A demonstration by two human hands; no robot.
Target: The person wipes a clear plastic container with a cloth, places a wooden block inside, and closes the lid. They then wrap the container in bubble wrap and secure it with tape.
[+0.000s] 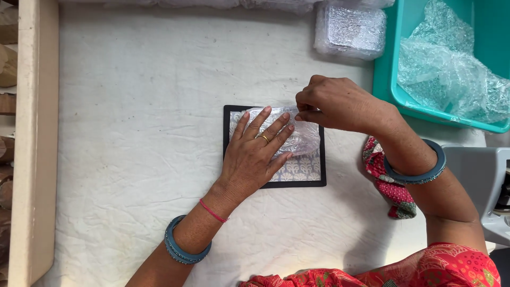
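A flat square tile (pixel 300 172) with a black border and a pale blue printed pattern lies on the white cloth. A piece of clear bubble wrap (pixel 305 135) lies over its upper half. My left hand (pixel 255 154) presses flat on the wrap and tile, fingers spread, a ring on one finger. My right hand (pixel 332 103) pinches the wrap's upper right edge between thumb and fingers.
A teal bin (pixel 385 74) holding more bubble wrap (pixel 446 69) stands at the upper right. A stack of clear wrapped packs (pixel 350 32) sits behind the tile. A grey machine (pixel 478 180) is at the right edge, a cream board (pixel 34 143) along the left.
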